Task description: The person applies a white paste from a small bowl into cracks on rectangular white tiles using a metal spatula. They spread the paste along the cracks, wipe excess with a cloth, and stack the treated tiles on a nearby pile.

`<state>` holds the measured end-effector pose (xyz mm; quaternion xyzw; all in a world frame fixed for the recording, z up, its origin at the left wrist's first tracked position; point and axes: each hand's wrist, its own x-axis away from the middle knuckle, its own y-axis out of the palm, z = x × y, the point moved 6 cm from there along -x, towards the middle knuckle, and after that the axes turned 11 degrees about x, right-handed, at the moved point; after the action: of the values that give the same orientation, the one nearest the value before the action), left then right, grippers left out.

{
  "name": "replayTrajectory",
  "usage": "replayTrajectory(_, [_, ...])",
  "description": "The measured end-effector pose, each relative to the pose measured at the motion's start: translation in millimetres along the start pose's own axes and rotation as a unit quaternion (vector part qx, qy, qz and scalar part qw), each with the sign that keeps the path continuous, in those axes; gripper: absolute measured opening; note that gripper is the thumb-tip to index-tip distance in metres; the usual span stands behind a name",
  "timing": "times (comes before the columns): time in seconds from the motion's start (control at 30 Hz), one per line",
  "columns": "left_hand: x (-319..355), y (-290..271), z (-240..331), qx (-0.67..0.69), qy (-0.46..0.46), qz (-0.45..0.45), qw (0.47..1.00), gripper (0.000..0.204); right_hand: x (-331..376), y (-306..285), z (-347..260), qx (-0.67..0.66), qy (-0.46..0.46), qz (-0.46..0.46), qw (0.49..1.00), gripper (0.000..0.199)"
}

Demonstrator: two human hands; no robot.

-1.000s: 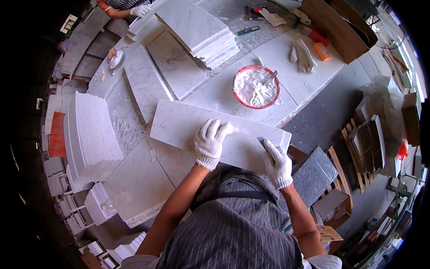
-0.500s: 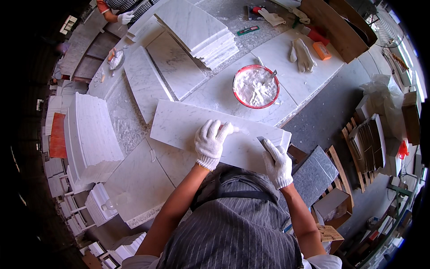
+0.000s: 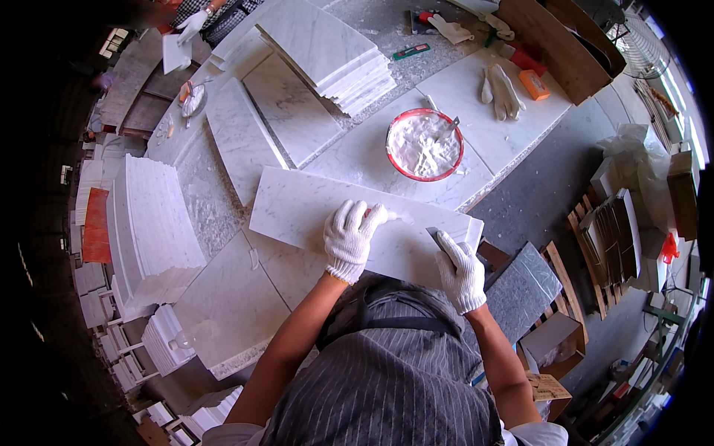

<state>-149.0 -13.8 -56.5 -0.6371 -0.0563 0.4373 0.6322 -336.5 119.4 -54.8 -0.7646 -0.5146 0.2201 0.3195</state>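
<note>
A long white marble tile [image 3: 297, 204] with grey veining lies slantwise before me on the work table. My left hand [image 3: 348, 239], in a white knit glove, is curled closed over the tile's middle. A bit of red shows between its fingers, with white paste just beyond, but I cannot make out the held thing. My right hand [image 3: 462, 273], gloved too, is closed at the tile's right end around a putty knife [image 3: 433, 234]; its flat dark blade points to the upper left. Beyond the tile sits a red-rimmed bowl [image 3: 392, 157] of white paste with a metal spatula [image 3: 451, 126] in it.
A stack of marble slabs [image 3: 320, 44] rises at the back, with leaning tiles [image 3: 238, 134] beside it. Spare gloves [image 3: 503, 93], an orange box [image 3: 534, 85] and a cardboard box [image 3: 561, 48] lie back right. At far left, a co-worker's gloved hand [image 3: 193, 24] holds a white piece [image 3: 177, 52].
My hands and the tile have hardly moved. At the far left, the co-worker's gloved hand has shifted and now holds a white piece out over the table's edge.
</note>
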Motion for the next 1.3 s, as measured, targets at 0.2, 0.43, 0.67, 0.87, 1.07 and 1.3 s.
replayTrajectory(0.2, [1,1,-1,0.005,-0.015,-0.018,1.000,0.038,0,1,0,0.003,-0.006,0.005,1.000,0.043])
replayTrajectory(0.43, [2,3,-2,0.006,-0.010,-0.002,1.000,0.040,-1,1,1,0.008,-0.010,0.005,1.000,0.043])
replayTrajectory(0.67, [-2,0,0,0.003,-0.002,-0.002,1.000,0.038,-1,1,2,0.019,-0.007,0.008,1.000,0.042])
replayTrajectory(0.87, [-7,-4,-1,0.033,-0.002,0.052,0.998,0.032,1,0,-1,-0.011,-0.034,0.030,0.999,0.041])
replayTrajectory(1.07, [5,-8,-17,0.147,-0.065,0.068,0.985,0.040,-1,-3,-11,-0.018,-0.056,0.040,0.997,0.038])
replayTrajectory(1.3, [41,-76,-34,0.262,-0.192,0.263,0.909,0.034,-15,7,-22,-0.003,-0.087,0.058,0.994,0.040])
